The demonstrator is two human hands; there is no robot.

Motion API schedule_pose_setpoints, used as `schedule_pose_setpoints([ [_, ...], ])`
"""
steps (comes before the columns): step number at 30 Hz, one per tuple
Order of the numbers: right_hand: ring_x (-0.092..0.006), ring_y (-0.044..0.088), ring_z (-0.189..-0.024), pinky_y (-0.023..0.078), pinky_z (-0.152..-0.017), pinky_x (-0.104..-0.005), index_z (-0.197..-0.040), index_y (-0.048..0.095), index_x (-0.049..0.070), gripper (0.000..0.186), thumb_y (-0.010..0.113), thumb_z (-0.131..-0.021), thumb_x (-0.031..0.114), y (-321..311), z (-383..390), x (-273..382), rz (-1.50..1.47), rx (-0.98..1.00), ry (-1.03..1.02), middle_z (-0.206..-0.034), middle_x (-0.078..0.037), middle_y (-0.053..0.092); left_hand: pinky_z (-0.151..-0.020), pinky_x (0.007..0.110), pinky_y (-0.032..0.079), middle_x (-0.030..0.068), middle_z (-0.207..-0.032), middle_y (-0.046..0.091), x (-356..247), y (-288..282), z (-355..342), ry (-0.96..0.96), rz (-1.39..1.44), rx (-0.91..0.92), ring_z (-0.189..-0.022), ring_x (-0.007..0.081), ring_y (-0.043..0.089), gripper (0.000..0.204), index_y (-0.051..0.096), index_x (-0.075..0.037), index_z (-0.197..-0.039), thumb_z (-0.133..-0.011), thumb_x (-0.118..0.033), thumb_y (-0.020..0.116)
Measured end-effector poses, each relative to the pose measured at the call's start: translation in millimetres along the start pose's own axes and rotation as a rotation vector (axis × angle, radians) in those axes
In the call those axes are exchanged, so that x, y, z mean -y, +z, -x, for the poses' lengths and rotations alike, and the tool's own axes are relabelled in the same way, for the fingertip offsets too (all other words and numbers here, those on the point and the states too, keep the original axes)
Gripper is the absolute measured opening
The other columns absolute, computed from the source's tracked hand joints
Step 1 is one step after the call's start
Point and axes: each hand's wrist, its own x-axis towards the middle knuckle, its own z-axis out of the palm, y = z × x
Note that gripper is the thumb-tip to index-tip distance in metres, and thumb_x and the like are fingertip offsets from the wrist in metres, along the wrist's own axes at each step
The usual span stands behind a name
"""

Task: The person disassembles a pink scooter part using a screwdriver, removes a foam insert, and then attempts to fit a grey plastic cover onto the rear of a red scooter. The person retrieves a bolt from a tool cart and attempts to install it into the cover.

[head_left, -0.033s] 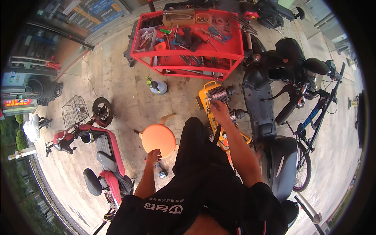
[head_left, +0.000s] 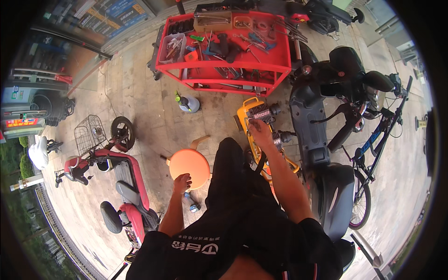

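1. The person's right hand (head_left: 259, 129) reaches forward over a yellow machine (head_left: 252, 143) that stands on the ground just right of the knees. Its fingers are bent at the machine's dark ribbed top; whether they grip anything, I cannot tell.
2. The left hand (head_left: 182, 183) is at the near edge of a round orange stool (head_left: 190, 165). Its fingers curl loosely; whether they are closed, or touch the seat, cannot be made out.
3. A dark-trousered leg (head_left: 228, 172) fills the gap between stool and machine.
4. The machine's right side is hemmed in by a dark scooter (head_left: 310, 121), with a bicycle (head_left: 373, 144) beyond it.
5. Ahead, past the machine's upright handle, runs the front edge of a red tool cart (head_left: 275, 66). A strip of paving (head_left: 149, 112) separates the two.
6. The roomier side is left: paving stretches from the stool toward a red scooter (head_left: 140, 182). A spray bottle (head_left: 189, 103) stands between stool and cart.
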Motion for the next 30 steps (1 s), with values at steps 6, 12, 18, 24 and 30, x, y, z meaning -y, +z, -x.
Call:
schedule_pose_setpoints([
  [6, -0.0162, 0.064, -0.081, 0.05, -0.074, -0.0295, -0.108, 0.064, 0.0, 0.028, 0.063, -0.086, 0.017, -2.4, -71.5, 35.1, -0.055, -0.121, 0.114, -0.089, -0.01, 0.068, -0.057, 0.024, 0.043, -0.0004, -0.081, 0.061, -126.2, 36.4, -44.3, 0.059, -0.098, 0.043, -0.068, 0.0099, 0.057, 0.024, 0.064, -0.005, -0.101, -0.089, -0.025, 0.061],
  [12, -0.0182, 0.066, -0.077, 0.051, -0.072, -0.0304, -0.105, 0.065, 0.001, 0.024, 0.063, -0.085, 0.015, -0.8, -211.0, 91.6, 0.172, -0.245, 0.001, -0.084, -0.012, 0.069, -0.058, 0.024, 0.043, -0.0003, -0.082, 0.059, -214.2, 39.0, -125.6, -0.136, -0.26, 0.043, -0.067, 0.011, 0.056, 0.028, 0.063, -0.006, -0.102, -0.087, -0.029, 0.062],
  [18, -0.0298, 0.067, -0.084, 0.052, -0.074, -0.0367, -0.099, 0.068, 0.003, 0.021, 0.063, -0.082, 0.015, 21.9, -357.4, 129.7, 0.534, -0.163, -0.142, -0.088, -0.017, 0.068, -0.058, 0.025, 0.046, 0.0047, -0.089, 0.063, -303.2, 3.3, -203.9, -0.093, 0.034, -0.002, -0.072, 0.0151, 0.06, 0.032, 0.06, -0.004, -0.11, -0.088, -0.026, 0.061],
  [24, -0.0358, 0.065, -0.089, 0.052, -0.078, -0.0451, -0.104, 0.068, 0.013, 0.027, 0.061, -0.084, 0.029, 41.9, -442.9, 129.2, 0.874, -0.055, -0.016, -0.092, -0.017, 0.068, -0.062, 0.026, 0.047, 0.0056, -0.093, 0.064, -331.8, -6.6, -221.4, -0.034, 0.074, -0.024, -0.079, 0.0161, 0.062, 0.037, 0.059, -0.003, -0.113, -0.09, -0.031, 0.062],
  [30, -0.0364, 0.065, -0.089, 0.052, -0.078, -0.0463, -0.106, 0.065, 0.015, 0.028, 0.06, -0.085, 0.032, 56.1, -464.1, 124.3, 1.024, -0.019, 0.032, -0.094, -0.017, 0.068, -0.067, 0.028, 0.047, 0.0057, -0.096, 0.065, -320.4, -8.3, -197.8, -0.149, -0.033, -0.083, -0.08, 0.0163, 0.063, 0.037, 0.059, -0.004, -0.113, -0.09, -0.033, 0.062],
])
